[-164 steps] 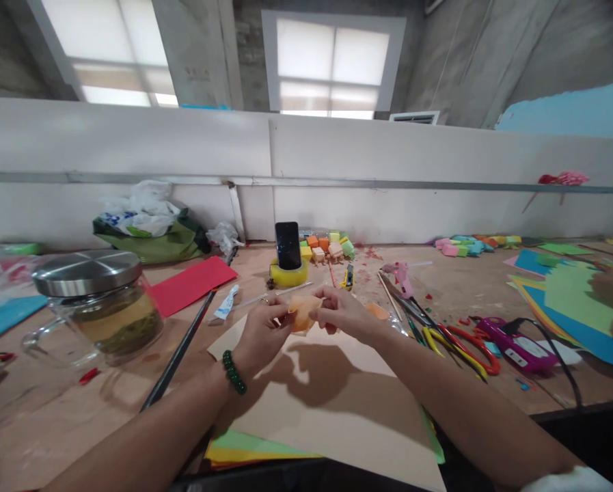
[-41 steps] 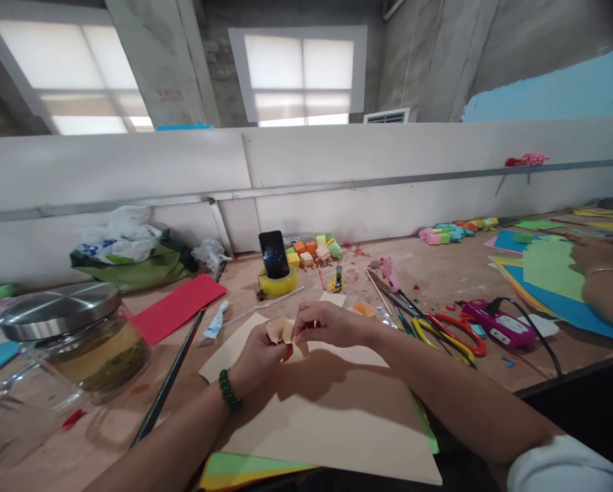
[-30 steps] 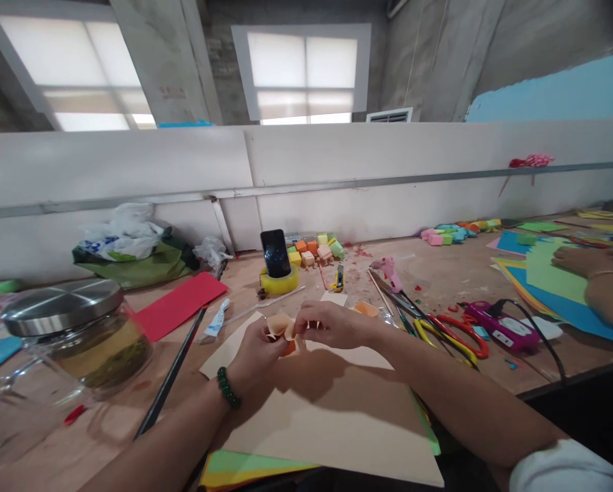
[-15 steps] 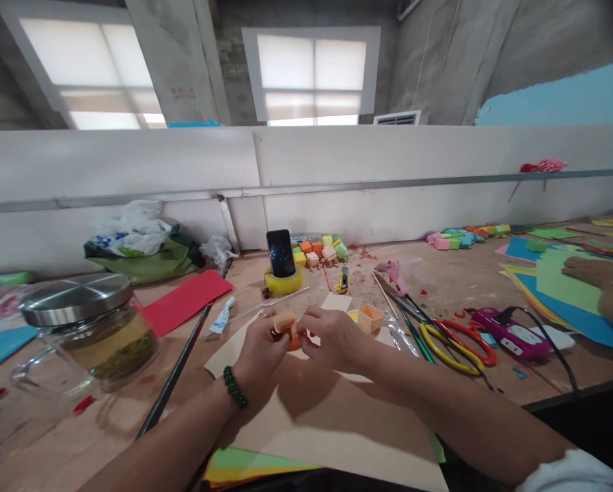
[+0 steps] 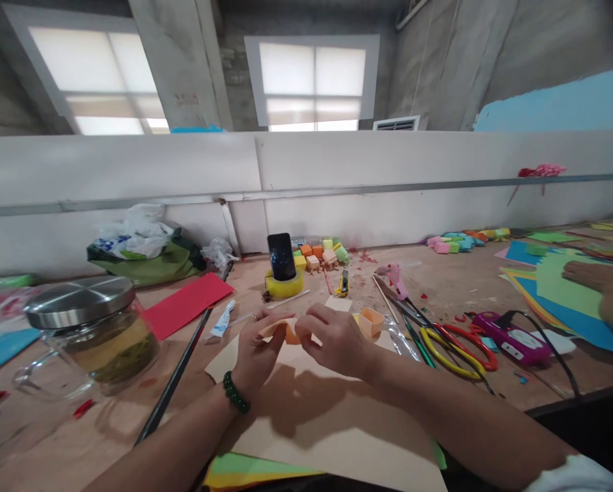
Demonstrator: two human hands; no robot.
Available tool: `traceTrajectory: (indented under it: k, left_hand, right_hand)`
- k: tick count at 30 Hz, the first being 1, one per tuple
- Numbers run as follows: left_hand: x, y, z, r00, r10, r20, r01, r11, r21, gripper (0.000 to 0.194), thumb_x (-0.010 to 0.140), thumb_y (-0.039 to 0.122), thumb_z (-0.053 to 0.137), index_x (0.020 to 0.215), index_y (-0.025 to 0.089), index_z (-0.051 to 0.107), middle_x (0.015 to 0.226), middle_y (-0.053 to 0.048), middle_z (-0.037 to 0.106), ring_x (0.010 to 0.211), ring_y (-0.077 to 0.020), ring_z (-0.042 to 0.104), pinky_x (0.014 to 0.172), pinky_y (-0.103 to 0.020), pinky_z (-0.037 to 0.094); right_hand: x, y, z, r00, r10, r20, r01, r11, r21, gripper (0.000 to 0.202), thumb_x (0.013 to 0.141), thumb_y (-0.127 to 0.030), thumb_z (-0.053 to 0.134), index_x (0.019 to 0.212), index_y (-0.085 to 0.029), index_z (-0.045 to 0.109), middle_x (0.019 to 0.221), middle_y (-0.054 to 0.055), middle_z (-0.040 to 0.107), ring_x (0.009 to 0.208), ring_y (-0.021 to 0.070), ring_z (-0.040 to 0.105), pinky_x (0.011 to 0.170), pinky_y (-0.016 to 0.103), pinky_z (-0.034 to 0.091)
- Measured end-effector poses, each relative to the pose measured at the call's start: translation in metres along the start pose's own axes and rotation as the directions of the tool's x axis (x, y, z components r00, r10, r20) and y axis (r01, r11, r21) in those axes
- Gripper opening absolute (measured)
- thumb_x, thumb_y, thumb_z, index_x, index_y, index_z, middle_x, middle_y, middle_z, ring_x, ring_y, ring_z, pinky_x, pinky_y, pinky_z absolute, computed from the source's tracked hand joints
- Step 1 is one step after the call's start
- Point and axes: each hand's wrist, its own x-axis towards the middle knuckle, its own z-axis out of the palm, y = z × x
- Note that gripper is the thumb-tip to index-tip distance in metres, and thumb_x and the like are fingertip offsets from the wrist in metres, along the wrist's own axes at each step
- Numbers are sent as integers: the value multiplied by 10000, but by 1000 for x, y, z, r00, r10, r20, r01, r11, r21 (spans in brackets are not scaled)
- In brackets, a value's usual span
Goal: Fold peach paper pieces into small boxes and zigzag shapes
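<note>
A small folded piece of orange paper (image 5: 291,333) is held between both hands, above a sheet of tan paper (image 5: 337,430). My left hand (image 5: 260,348), with a green bead bracelet at the wrist, pinches the paper's left side between thumb and fingers. At its right edge, the fingers of my right hand (image 5: 331,340) are closed; the fingertips partly hide the paper there. Just beyond my right hand stands a small open box of light orange paper (image 5: 370,322). Colored sheets (image 5: 265,468) show under the tan paper's near edge.
Left are a glass teapot (image 5: 98,342), red paper (image 5: 188,304) and a glue tube (image 5: 223,320). A phone (image 5: 281,257) leans on a tape roll (image 5: 284,283) near paper cubes (image 5: 314,262). Right lie scissors (image 5: 452,352), a pink glue gun (image 5: 396,280), a purple device (image 5: 511,338) and another person's hand (image 5: 590,275).
The orange paper has been turned between my fingers, and its rounded top now looks flatter and more spread out. My left fingers have straightened along it. The view has tilted slightly.
</note>
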Motion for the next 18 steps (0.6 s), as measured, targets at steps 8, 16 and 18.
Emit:
traceTrajectory:
  k: [8, 16, 18]
  left_hand:
    - [-5, -2, -6, 994, 64, -84, -62, 998, 21, 250, 747, 192, 544, 891, 211, 748, 780, -37, 676, 732, -189, 589, 686, -289, 492]
    - [-5, 1, -9, 988, 143, -59, -141, 989, 42, 265, 819, 404, 600, 916, 208, 751, 778, -55, 675, 714, -198, 601, 652, -294, 506]
    - [-5, 4, -8, 975, 208, -79, -206, 978, 36, 241, 816, 406, 631, 901, 215, 751, 748, -44, 657, 667, -175, 584, 615, -271, 495]
  right_hand:
    - [1, 0, -3, 982, -151, -113, 148, 989, -29, 75, 900, -220, 531, 887, -202, 603, 844, 54, 595, 719, 138, 556, 618, 238, 462]
    - [6, -4, -5, 972, -137, -192, 136, 991, -14, 168, 795, -65, 477, 822, -199, 575, 807, 40, 587, 716, 131, 564, 635, 219, 475]
    - [5, -3, -6, 972, -106, -210, 107, 994, -7, 145, 778, -75, 479, 798, -201, 546, 818, 44, 591, 720, 136, 566, 621, 222, 470]
